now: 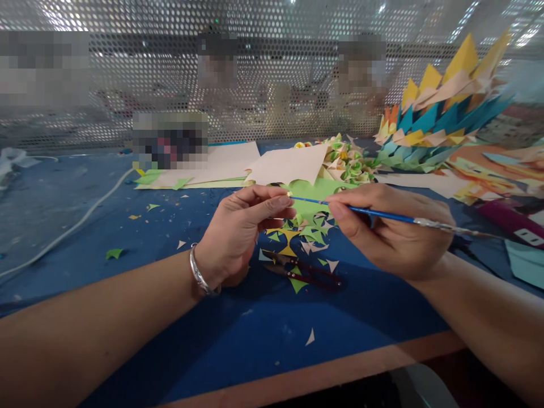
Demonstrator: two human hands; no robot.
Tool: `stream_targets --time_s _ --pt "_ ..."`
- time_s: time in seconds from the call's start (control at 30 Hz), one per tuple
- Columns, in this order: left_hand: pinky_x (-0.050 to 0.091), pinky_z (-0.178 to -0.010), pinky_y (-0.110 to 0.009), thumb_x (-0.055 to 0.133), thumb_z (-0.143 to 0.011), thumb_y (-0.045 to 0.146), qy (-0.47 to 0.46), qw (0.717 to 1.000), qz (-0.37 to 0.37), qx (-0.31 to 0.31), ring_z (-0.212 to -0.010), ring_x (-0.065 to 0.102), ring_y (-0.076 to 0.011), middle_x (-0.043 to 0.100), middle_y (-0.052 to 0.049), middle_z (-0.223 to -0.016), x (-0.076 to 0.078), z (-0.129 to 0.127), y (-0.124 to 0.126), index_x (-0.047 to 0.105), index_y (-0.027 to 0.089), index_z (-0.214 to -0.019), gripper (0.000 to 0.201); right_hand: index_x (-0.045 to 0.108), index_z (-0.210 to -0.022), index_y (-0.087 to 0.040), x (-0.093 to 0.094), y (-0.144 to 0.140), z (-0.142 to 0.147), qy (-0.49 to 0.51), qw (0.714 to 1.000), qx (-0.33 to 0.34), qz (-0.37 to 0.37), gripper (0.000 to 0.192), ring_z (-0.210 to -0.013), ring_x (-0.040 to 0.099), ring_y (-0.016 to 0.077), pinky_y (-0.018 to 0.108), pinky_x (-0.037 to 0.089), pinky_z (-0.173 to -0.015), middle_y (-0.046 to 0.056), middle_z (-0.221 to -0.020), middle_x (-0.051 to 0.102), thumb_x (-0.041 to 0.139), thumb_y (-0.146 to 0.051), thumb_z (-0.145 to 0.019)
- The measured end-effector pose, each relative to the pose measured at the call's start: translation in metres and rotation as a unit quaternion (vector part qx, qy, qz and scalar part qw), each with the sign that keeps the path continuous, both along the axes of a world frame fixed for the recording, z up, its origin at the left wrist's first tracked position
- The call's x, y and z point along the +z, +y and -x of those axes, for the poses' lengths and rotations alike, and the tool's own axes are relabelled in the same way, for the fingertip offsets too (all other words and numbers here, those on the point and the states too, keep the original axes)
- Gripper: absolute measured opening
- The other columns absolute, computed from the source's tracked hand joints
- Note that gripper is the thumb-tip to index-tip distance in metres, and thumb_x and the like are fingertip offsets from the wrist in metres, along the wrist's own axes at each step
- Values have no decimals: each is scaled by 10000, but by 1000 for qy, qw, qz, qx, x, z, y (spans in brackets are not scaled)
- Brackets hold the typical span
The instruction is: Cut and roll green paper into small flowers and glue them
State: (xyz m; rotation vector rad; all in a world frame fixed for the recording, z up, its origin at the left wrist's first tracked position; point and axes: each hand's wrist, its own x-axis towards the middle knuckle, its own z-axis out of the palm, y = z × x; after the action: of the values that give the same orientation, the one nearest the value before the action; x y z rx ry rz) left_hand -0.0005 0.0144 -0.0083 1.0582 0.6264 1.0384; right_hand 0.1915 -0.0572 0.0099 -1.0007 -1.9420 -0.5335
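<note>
My left hand (244, 226), with a silver bangle at the wrist, pinches a tiny pale yellow piece of paper (289, 194) between thumb and fingertip. In my right hand (395, 232) is a thin blue stick (382, 213), perhaps a slender brush handle, held like a pen. Its narrow tip meets or nearly meets the pale piece; contact is hard to tell. Below the hands, dark-handled scissors (314, 274) lie among paper scraps (313, 233) in green, yellow and cream.
Cream paper sheets (289, 163) and a heap of rolled paper flowers (351, 161) lie behind the hands. A layered folded-paper piece (437, 116) stands at right, near a purple tool (505, 224). A white cord (80, 222) crosses the blue table (204, 340). Perforated metal (272, 62) rises behind.
</note>
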Motion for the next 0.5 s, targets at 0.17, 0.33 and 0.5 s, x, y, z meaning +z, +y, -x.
stream_targets --time_s 0.17,0.33,0.5 --pt "488 -661 -197 793 -731 133 2 999 34 9 -697 702 -100 718 35 -730 4 0 0 708 179 -719 97 672 -916 -227 -1 1 1 -1 1000 -4 -11 97 -715 743 119 219 562 -673 -10 -837 801 658 -132 -902" --pt "465 -658 -207 774 -760 187 21 999 40 25 -714 668 -99 693 22 -775 6 -1 0 672 172 -711 114 664 -899 -217 -2 2 0 -5 1000 -14 -26 93 -695 734 103 198 548 -658 -11 -798 790 654 -125 -897" --pt "447 -645 -190 791 -732 162 49 997 2 60 -712 611 -79 645 30 -773 2 -1 3 665 171 -707 129 647 -876 -233 -1 1 0 14 1000 7 5 110 -636 691 113 240 525 -614 -12 -768 766 643 -124 -896"
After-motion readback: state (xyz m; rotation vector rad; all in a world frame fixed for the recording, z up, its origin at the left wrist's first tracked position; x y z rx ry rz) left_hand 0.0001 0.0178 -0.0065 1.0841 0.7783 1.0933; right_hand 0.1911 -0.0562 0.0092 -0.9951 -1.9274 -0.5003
